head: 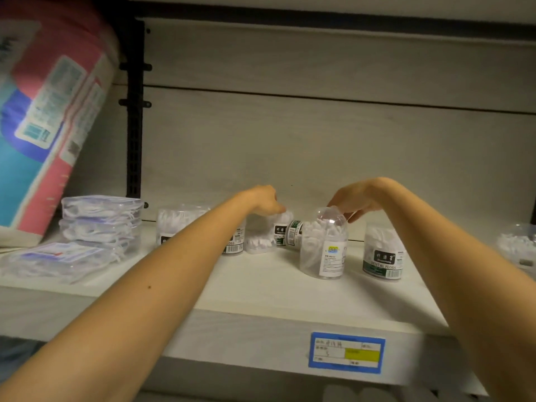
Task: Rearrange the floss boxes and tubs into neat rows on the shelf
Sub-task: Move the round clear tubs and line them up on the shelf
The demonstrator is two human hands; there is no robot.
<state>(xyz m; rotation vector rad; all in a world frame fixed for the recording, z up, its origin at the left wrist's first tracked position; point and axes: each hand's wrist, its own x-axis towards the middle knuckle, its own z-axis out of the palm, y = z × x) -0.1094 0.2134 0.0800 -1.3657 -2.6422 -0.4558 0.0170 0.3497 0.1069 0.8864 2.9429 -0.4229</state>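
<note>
Head view: the left hand [265,200] curls its fingers down over the top of the back tub [262,236] and seems to grip it. The right hand [355,200] hangs with its fingers loosely spread just behind the domed tub [323,250], holding nothing; whether it touches the lid I cannot tell.

To do this step well, I would lift the back tub straight up, since it stands close among its neighbours, and set it level with the others, label forward. The right hand could then stand the tipped tub [294,235] upright, steadying the domed tub so it does not topple.

The tubs are clear cylinders packed with white floss picks and scattered across the shelf [261,288]. 1 lies on its side between the hands, and the green tub [383,253] stands apart to the right. Flat clear boxes [101,221] are stacked unevenly at the left, with 1 slid forward.
</note>
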